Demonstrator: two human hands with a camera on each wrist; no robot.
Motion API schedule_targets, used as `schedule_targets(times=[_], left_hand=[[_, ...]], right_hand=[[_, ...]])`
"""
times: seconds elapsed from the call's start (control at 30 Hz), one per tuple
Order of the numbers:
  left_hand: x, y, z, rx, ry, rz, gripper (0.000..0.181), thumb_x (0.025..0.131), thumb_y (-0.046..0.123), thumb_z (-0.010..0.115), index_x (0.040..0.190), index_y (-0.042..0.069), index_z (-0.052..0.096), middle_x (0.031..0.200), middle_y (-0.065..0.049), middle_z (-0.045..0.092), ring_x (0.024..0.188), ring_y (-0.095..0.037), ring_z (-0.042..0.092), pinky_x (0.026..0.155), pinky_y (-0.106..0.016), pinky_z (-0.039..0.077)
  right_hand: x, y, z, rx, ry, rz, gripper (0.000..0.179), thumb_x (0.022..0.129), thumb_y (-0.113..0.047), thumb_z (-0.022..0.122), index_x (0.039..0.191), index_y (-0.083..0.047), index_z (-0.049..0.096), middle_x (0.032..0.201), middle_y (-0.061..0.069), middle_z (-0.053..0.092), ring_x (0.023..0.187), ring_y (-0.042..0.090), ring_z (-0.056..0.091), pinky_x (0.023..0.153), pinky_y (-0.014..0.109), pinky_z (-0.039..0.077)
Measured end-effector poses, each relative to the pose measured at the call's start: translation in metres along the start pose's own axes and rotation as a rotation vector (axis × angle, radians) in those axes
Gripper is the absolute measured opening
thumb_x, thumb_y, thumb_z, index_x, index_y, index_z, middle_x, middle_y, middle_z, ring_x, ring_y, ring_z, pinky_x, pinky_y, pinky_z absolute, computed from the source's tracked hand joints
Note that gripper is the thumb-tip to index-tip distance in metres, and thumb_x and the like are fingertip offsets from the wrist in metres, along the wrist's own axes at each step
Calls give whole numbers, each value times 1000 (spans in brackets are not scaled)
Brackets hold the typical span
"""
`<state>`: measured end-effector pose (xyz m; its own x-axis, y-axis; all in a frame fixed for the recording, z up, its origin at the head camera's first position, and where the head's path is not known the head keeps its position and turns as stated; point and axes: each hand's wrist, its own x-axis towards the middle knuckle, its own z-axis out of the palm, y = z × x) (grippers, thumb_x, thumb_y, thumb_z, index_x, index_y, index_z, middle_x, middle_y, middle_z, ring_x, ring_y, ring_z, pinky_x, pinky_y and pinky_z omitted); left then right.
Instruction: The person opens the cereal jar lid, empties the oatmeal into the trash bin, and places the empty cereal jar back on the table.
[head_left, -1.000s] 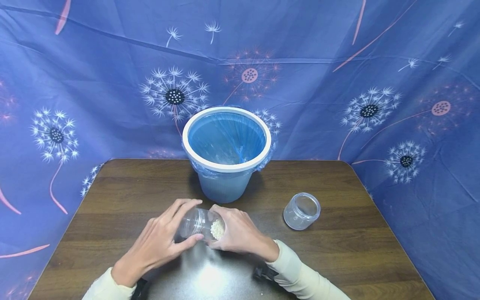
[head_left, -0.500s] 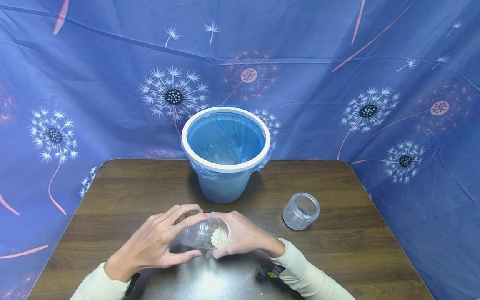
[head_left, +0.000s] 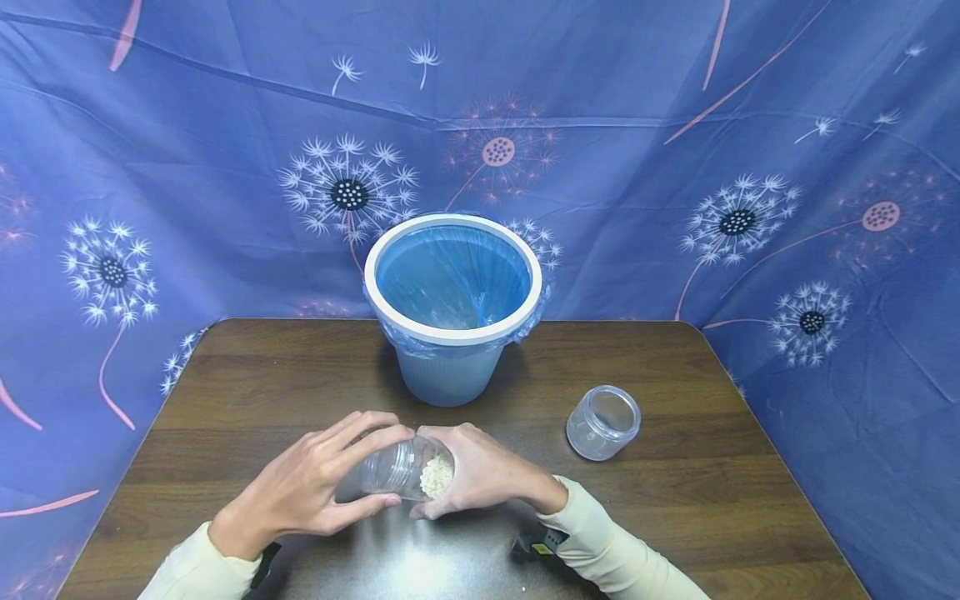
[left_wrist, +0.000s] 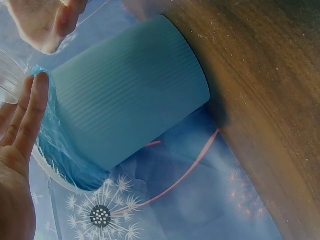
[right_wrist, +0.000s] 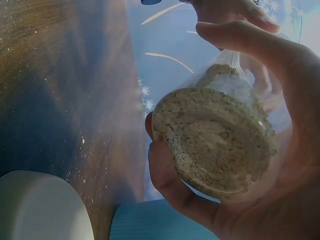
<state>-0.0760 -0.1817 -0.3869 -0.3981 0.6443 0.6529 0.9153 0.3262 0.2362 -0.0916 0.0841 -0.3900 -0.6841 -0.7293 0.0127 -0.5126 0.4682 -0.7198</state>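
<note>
My right hand (head_left: 480, 468) grips a tilted clear jar (head_left: 420, 467) around its base, its thumb and fingers curved about the wall. Pale flakes or grains (head_left: 437, 476) are gathered at the jar's bottom; the right wrist view shows this flaky layer (right_wrist: 215, 145) through the base. My left hand (head_left: 300, 483) curves around clear ridged glass (head_left: 390, 468) at the left end, thumb below and fingers above. Whether that glass is a second jar or the same jar's upper part, I cannot tell. In the left wrist view my left fingers (left_wrist: 30, 107) lie against clear glass (left_wrist: 9, 80).
A blue bin (head_left: 450, 371) with a white rim and blue liner stands behind the hands. An open clear jar (head_left: 603, 422) stands upright on the wooden table (head_left: 720, 500) to the right. Fine crumbs dot the tabletop in the right wrist view. Patterned blue cloth (head_left: 615, 208) hangs behind.
Both hands have drawn slightly toward the person, and the left fingers have bent further over the glass. The flakes have shifted a little within the jar. The last half second brings almost no movement.
</note>
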Motion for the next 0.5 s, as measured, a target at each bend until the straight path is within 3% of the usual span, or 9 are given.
schedule_targets(times=[0.3, 0.5], left_hand=[[-1, 0, 1, -20, 11, -13, 59, 104, 53, 66, 145, 11, 64, 134, -4, 62, 101, -13, 69, 71, -23, 59], [-1, 0, 2, -41, 39, -20, 59, 103, 53, 68, 140, 8, 67, 126, -3, 62, 78, -2, 61, 61, -13, 50]], right_hand=[[-1, 1, 2, 2, 3, 8, 51, 72, -41, 97, 106, -22, 65, 92, -16, 65, 80, -2, 62, 70, 16, 51], [-1, 0, 3, 6, 3, 20, 50, 72, -42, 97, 106, -26, 64, 91, -18, 65, 80, -3, 62, 70, 16, 52]])
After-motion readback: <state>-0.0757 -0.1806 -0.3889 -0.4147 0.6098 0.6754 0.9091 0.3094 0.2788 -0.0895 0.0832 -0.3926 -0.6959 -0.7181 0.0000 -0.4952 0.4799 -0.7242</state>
